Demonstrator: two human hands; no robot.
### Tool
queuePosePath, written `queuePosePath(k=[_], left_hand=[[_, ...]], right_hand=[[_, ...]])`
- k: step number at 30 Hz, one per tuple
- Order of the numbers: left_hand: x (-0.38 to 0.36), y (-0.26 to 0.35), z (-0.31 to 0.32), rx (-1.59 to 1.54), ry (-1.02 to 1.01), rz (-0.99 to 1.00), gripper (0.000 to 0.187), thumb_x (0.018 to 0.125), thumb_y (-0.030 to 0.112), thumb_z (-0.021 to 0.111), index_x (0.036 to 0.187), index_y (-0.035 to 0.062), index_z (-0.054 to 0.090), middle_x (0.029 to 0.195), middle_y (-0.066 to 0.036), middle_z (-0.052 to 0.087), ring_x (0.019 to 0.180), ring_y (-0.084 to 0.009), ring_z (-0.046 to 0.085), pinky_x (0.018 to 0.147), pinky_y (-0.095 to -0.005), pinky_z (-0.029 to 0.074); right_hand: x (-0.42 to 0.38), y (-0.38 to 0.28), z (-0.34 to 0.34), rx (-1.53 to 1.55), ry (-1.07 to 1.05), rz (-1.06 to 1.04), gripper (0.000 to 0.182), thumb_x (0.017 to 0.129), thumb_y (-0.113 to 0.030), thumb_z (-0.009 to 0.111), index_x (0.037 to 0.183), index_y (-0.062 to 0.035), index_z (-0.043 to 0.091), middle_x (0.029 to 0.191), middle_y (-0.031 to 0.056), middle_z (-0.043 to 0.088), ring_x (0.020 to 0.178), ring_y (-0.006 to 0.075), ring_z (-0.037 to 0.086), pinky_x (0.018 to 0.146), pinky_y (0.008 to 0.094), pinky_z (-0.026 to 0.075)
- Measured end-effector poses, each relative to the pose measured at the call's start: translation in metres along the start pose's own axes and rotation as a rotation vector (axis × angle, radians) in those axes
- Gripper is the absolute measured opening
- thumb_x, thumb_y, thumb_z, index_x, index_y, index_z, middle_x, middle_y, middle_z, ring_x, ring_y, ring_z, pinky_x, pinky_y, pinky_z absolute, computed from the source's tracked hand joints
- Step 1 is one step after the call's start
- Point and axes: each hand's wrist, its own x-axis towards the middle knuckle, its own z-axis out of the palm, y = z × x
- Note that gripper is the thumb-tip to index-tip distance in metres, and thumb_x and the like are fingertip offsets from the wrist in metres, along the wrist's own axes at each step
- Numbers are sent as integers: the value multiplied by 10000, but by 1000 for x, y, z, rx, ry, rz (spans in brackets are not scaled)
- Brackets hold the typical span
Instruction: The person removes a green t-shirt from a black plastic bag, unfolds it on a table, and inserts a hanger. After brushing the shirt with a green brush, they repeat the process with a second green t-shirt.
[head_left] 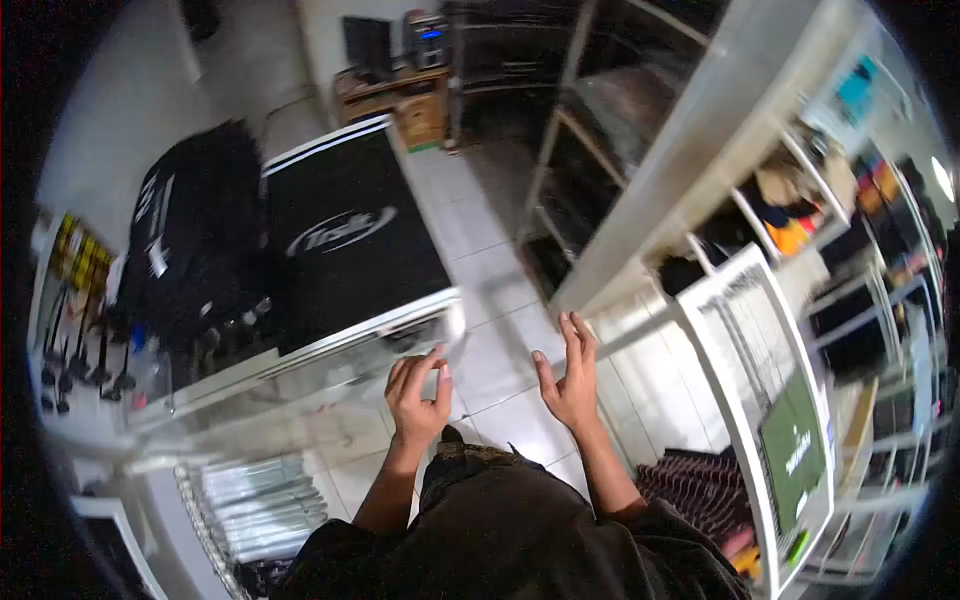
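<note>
My left hand is raised in front of my body, its fingers loosely bent and its thumb apart, with nothing in it. It is nearest to the front corner of a white-edged glass counter. On that counter lies a flat black cloth with a white oval logo. To the right, my right hand is also in the air, fingers stretched and thumb spread, holding nothing. White floor tiles show between and beyond both hands. Neither hand appears to touch anything.
A heap of black garments lies on the counter's left part. Right of me stands a white-framed rack with a folded green garment on it. A pale pillar and shelving rise ahead. A wooden cabinet stands at the back.
</note>
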Motion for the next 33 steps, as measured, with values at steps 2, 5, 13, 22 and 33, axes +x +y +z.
queuePosePath(k=[2, 5, 13, 22, 33], left_hand=[[-5, 28, 44, -116, -157, 36, 259, 867, 55, 717, 1122, 15, 731, 870, -103, 733, 792, -284, 686, 759, -382, 527], [-19, 85, 105, -248, -385, 115, 225, 874, 73, 727, 1092, 19, 735, 860, -109, 727, 792, -290, 687, 751, -392, 529], [-93, 265, 231, -577, -820, 482, 184, 880, 95, 733, 1048, 22, 741, 891, -105, 730, 844, -307, 682, 777, -407, 539], [-87, 385, 324, -458, -819, 772, 221, 860, 103, 732, 1078, 78, 759, 1098, -125, 668, 1030, -329, 618, 906, -445, 497], [-107, 410, 290, -402, -923, 753, 100, 852, 39, 689, 940, 17, 730, 939, -158, 660, 924, -348, 630, 813, -448, 509]], right_hand=[[-26, 24, -43, -83, 91, 63, 567, 926, -193, 728, 1451, -100, 536, 1490, 227, 444, 1211, 407, 595, 978, 461, 525], [-80, 63, -113, -61, 195, 257, 521, 917, -152, 716, 1413, -94, 566, 1448, 221, 487, 1155, 395, 614, 958, 454, 529], [-239, 123, -280, -318, 729, 515, 260, 905, -20, 688, 1164, -29, 712, 1026, 129, 657, 746, 158, 644, 640, 285, 515], [-300, 118, -353, -145, 997, 630, 281, 939, -71, 686, 1211, -3, 671, 957, 84, 723, 732, 107, 645, 646, 255, 522], [-298, 117, -333, 467, 1062, 691, 573, 988, -94, 661, 1490, -13, 398, 912, 33, 666, 710, 60, 580, 660, 220, 495]])
